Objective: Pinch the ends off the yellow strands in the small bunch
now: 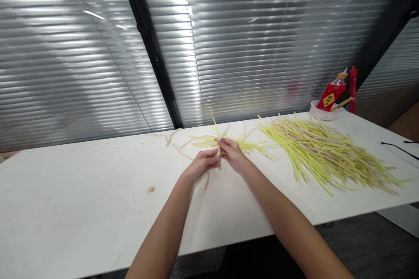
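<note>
Both hands (pixel 218 159) pinch one pale strip (pixel 218 150) — red packet's (pixel 330 95) label unreadable.

A white bowl (pixel 322 113) with red packet (pixel 331 95) stands beside blinds (pixel 245 43).

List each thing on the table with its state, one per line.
Left hand: pinching a pale strip.
Right hand: pinching the same pale strip.
Small pile: loose, beyond the hands.
Big pile: heaped, untouched.
Bowl: upright.
Red pouch: standing in the bowl.
</note>
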`<act>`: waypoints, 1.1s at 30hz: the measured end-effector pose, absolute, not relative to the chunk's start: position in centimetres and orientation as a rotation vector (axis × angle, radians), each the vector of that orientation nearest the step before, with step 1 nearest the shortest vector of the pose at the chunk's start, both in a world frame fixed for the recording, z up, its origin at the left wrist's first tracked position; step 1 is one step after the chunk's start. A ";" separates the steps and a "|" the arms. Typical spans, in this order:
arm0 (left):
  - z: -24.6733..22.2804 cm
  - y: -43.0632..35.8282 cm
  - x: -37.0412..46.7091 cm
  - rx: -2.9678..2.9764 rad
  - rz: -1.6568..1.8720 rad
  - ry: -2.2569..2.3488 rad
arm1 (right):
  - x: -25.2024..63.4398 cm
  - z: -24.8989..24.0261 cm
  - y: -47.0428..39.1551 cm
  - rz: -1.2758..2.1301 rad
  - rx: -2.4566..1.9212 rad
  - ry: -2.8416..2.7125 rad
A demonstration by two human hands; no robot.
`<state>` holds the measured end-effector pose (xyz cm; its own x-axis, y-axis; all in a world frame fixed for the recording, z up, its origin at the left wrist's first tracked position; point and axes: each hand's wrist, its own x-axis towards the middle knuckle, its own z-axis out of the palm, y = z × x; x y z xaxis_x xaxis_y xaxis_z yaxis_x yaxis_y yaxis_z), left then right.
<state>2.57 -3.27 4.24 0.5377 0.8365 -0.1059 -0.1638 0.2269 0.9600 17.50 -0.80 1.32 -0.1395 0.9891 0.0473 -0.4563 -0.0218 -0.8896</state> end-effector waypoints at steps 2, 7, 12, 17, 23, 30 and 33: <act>4.2 -3.2 2.5 1.157 0.772 0.730 | 17.4 1.5 -0.9 1.512 -0.737 -0.944; 4.1 -3.2 2.6 1.218 0.767 0.737 | 17.4 1.8 -1.0 1.501 -0.675 -0.944; 4.1 -3.2 2.8 1.236 0.789 0.803 | 17.6 1.7 -0.7 1.436 -0.736 -0.938; 3.9 -3.1 3.0 1.348 0.832 0.786 | 17.6 1.6 -0.8 1.383 -0.792 -0.969; 3.4 -2.6 2.8 1.371 0.905 0.869 | 17.4 1.6 -0.8 1.316 -0.839 -0.979; 3.1 -2.4 2.8 1.331 0.940 0.946 | 17.9 1.7 -0.5 1.253 -0.858 -0.993; 3.2 -2.5 2.8 1.325 0.919 0.933 | 18.0 1.7 -0.5 1.234 -0.853 -1.007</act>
<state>2.79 -2.53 3.24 0.3635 0.9312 -0.0277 -0.0140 0.0352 0.9993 18.00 -0.53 1.71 0.0409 0.9888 0.1437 -0.3391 0.1491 -0.9289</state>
